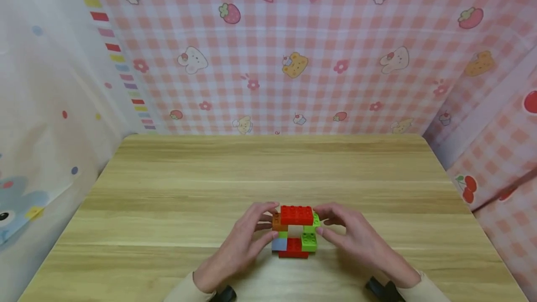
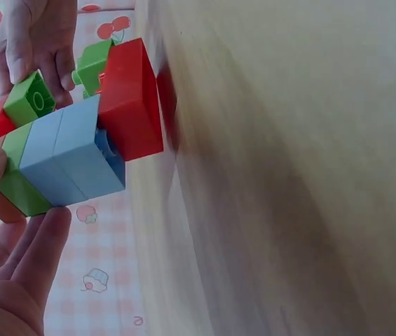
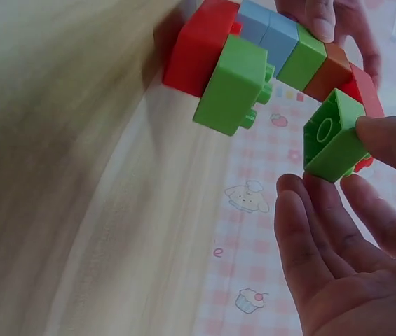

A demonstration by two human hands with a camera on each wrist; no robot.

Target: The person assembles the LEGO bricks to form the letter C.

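Toy building bricks form a ring-like stack at the table's front. A red brick lies across the top, and another red brick forms the base. The left column has light-blue bricks, a green brick and a brown brick. My left hand pinches this column near its green and brown bricks. My right hand pinches an upper green brick under the top red brick's right end; its hollow underside shows. A gap separates it from the lower green brick, whose studs are bare.
The stack is over a wooden table. Behind it hangs a pink checked cloth; other patterned cloths hang at the left and right. A black strap piece is at my right wrist.
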